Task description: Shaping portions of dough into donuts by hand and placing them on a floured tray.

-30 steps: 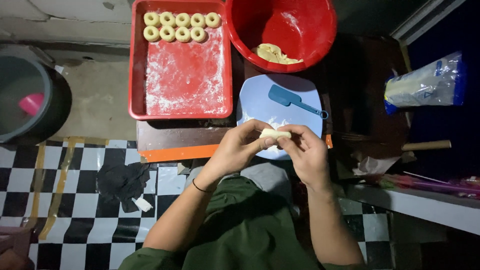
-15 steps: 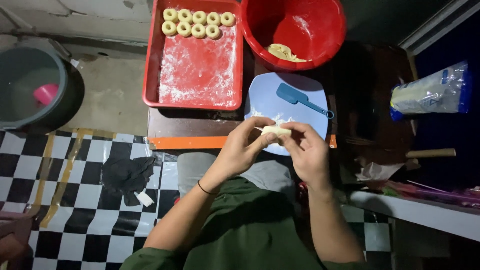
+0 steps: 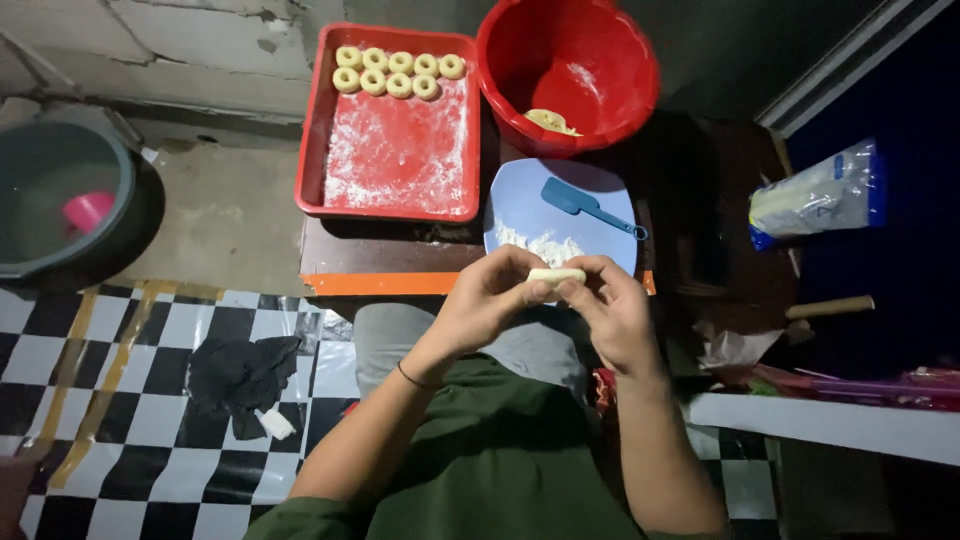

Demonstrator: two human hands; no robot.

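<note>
- Here your left hand (image 3: 490, 300) and right hand (image 3: 610, 310) pinch a short pale dough roll (image 3: 556, 275) between them, above the blue plate (image 3: 520, 205) at the table's (image 3: 380, 270) near edge.
- It looks soft, light and easily dented; hold both ends gently with your fingertips.

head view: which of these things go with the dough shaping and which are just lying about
In use: dough piece held by left hand and right hand; red tray with dough rings; red bowl; blue plate; blue spatula.

Lying about: black cloth; plastic bag; grey basin.
</note>
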